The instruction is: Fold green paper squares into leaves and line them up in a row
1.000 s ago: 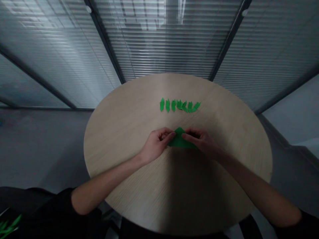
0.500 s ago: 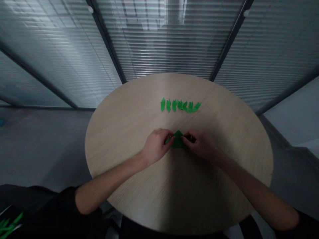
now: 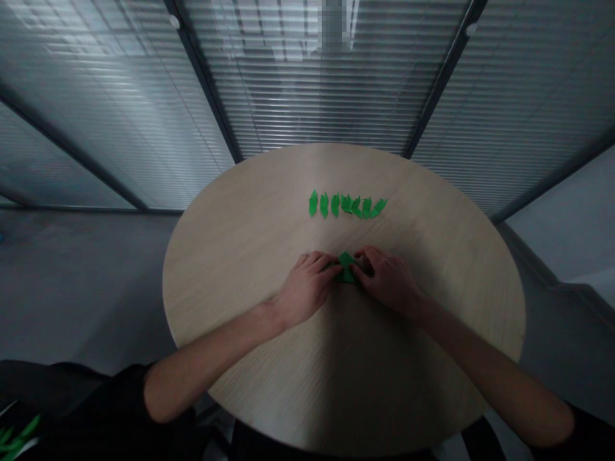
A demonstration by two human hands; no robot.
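Observation:
A small piece of green paper (image 3: 346,260) with a pointed top lies at the middle of the round table (image 3: 230,243). From its left side my left hand (image 3: 310,285) grips it, thumb and fingers closed on the edge. My right hand (image 3: 387,275) pinches the opposite edge between thumb and curled fingers. Fingertips hide parts of the paper's sides. Farther back, several folded green paper pieces (image 3: 335,205) stretch in a row, some of them touching or overlapping.
Glass panels with blinds (image 3: 312,109) and dark frames stand behind the table's far edge. At the lower left, beside my dark sleeve, are more green pieces (image 3: 19,438). Grey floor (image 3: 110,288) surrounds the table.
My left fingers have shifted farther over the paper and flattened against it. The paper's outline between the hands has changed slightly. The row behind stays as it was.

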